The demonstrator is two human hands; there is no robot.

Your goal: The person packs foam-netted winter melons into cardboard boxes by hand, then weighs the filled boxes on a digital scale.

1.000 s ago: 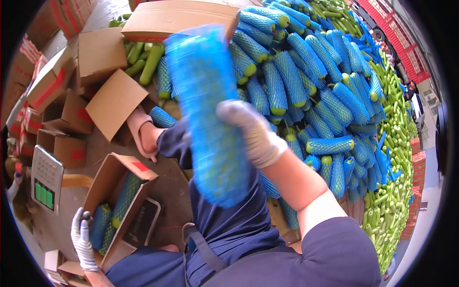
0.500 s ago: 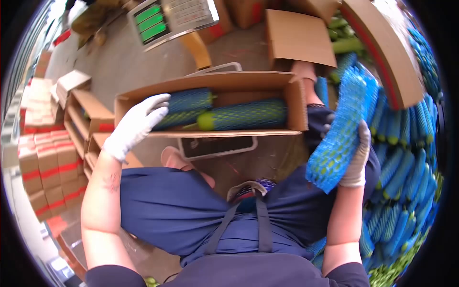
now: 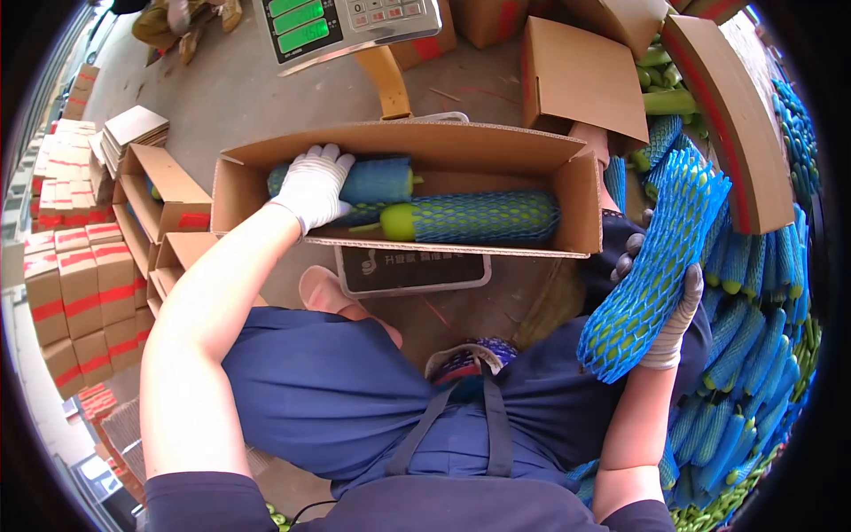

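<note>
An open cardboard box (image 3: 585, 199) lies across the scale platform (image 3: 417, 273). Inside it, a green vegetable in blue netting (image 3: 479, 217) lies along the right half. My left hand (image 3: 315, 188), in a white glove, rests on other netted vegetables (image 3: 379, 180) at the box's left, its fingers bent over them. Outside the box on the right, my right hand (image 3: 675, 315), gloved with grey fingertips, holds a blue-netted bundle of green vegetables (image 3: 651, 266) from its right side, with grey fingertips also showing at its left edge.
The scale display (image 3: 306, 27) stands beyond the box. Many netted vegetables (image 3: 745, 355) are piled at the right, near a long carton (image 3: 736, 115). A closed-looking box (image 3: 581, 80) is at the upper right. Stacked cartons (image 3: 93, 284) stand left. Another person's feet (image 3: 182, 35) show top left.
My left hand has moved right and into the box, onto the netted vegetables. The bundle in my right hand has shifted slightly down and right in view. The camera view has shifted too.
</note>
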